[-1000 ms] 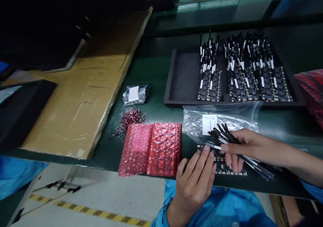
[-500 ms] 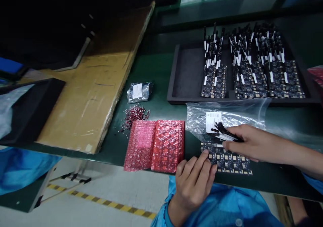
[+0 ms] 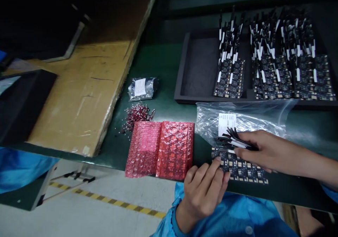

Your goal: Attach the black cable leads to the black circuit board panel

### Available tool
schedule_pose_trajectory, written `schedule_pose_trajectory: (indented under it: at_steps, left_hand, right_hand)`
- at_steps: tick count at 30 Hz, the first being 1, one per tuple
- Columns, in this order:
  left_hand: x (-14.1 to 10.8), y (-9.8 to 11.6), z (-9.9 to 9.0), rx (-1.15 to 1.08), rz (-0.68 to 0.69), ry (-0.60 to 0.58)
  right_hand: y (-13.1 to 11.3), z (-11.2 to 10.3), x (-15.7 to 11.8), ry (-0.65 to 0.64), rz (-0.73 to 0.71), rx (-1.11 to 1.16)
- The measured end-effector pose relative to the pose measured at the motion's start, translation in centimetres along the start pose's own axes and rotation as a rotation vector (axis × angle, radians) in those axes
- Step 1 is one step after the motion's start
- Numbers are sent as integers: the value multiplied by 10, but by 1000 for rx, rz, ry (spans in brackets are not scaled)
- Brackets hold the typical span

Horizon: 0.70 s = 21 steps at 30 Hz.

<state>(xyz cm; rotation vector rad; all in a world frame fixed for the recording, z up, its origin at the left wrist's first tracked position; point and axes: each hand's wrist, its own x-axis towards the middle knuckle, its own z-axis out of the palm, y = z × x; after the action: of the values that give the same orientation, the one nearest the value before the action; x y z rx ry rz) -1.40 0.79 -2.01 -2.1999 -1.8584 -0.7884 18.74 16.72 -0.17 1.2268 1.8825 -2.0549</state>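
Note:
A dark circuit board panel (image 3: 244, 168) with pale pads lies flat near the table's front edge. My left hand (image 3: 203, 191) is loosely bent, holding nothing, with a fingertip resting on the panel's left end. Over the panel's upper edge, my right hand (image 3: 260, 149) is closed round a bunch of thin black strips with white sections (image 3: 237, 138). Their loose ends fan out to the left; the fingers hide the rest. Just behind lies a clear plastic bag (image 3: 256, 119) with a white printed label (image 3: 227, 122).
A black foam tray (image 3: 182, 71) holds several boards with upright black and white strips (image 3: 229, 77). Left of my hands lie red bubble-wrap packets (image 3: 174, 149), a heap of small red-black wires (image 3: 138, 114) and a silvery bag (image 3: 142, 88). A brown board (image 3: 76, 100) lies farther left.
The camera view has shifted slightly, so the tray appears larger and higher. Both hands keep nearly the same places on the panel and the strips.

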Motion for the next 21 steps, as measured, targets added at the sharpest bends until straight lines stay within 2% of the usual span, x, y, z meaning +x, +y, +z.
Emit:
schedule_pose_trajectory:
  at_steps: [8,17,21]
  left_hand:
    - [1,-1,-1,-12,7,-2]
    - [2,-1,-4,-21,3,-4]
    - [2,0,-8,-18,24,11]
  right_hand:
    - [-20,-2,-7,-18,40,-87]
    - [6,-1,-2,-3,4,15]
    - [6,-1,-3,-4,-8,39]
